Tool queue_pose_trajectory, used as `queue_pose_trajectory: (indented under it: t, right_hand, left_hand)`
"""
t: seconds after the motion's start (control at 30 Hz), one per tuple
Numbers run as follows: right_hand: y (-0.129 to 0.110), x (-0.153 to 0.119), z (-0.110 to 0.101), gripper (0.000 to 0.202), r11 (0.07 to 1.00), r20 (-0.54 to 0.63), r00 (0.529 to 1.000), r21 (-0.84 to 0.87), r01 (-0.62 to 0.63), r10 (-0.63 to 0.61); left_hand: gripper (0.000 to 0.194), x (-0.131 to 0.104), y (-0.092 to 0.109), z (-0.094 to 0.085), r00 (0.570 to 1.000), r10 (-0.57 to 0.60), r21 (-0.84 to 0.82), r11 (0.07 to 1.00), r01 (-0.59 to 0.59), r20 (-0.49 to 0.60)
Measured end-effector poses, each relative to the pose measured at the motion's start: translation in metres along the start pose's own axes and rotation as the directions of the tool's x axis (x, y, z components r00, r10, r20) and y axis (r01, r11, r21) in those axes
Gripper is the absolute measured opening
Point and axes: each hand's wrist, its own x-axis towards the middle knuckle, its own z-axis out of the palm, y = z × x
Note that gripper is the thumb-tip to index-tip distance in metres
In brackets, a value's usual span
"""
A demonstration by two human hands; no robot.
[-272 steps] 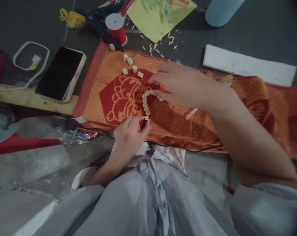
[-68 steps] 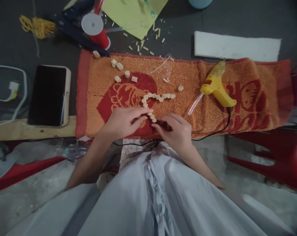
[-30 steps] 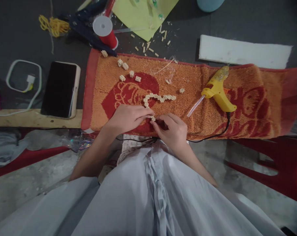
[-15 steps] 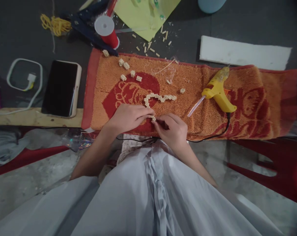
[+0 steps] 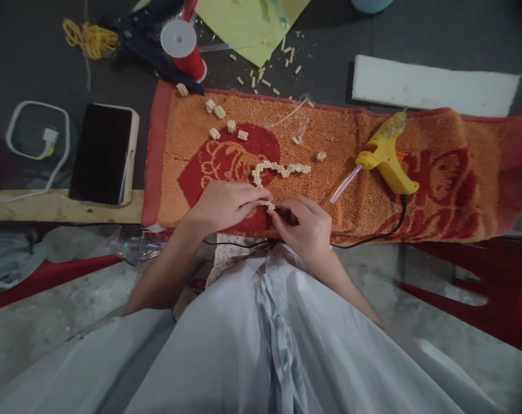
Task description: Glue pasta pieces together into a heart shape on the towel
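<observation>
A wavy strip of small cream-coloured clusters (image 5: 282, 169) lies on the orange and red towel (image 5: 330, 129), curving down toward my fingers. My left hand (image 5: 221, 207) is closed at the fingertips on the strip's near end, its fingers covering part of it. From the other side, my right hand (image 5: 304, 224) pinches the cream cluster (image 5: 270, 205) at that end between thumb and fingers. Whether this cluster is joined to the rest is hidden. Beyond my hands, several loose clusters (image 5: 242, 135) are scattered on the towel, with a single cluster (image 5: 321, 156) to the right.
A yellow hot glue gun (image 5: 388, 155) rests on the towel's right part, its cord running to the near edge. Around it are a white foam strip (image 5: 433, 86), a phone (image 5: 102, 154), a red thread spool (image 5: 191, 63), a green sheet (image 5: 252, 29) and tiny cut sticks (image 5: 266, 83).
The view has shifted slightly, so items at the back sit a little higher. Both hands keep nearly the same pinch, with the held cluster turned or shifted very slightly.
</observation>
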Motion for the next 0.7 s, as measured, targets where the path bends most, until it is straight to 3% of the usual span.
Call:
queue_pose_trajectory:
  t: [0.27, 0.7]
  right_hand:
    - [0.0028, 0.0011, -0.0018, 0.016, 0.998, 0.063, 0.997, 0.045, -0.049, 0.046]
    - [0.0044, 0.0022, -0.0018, 0.014, 0.996, 0.065, 0.997, 0.084, -0.043, 0.038]
  left_hand:
    - [0.028, -0.0005, -0.0006, 0.0007, 1.0, -0.005, -0.007, 1.0, 0.005, 0.006]
    - [0.027, -0.0016, -0.001, 0.0015, 1.0, -0.005, -0.073, 0.997, 0.004, -0.02]
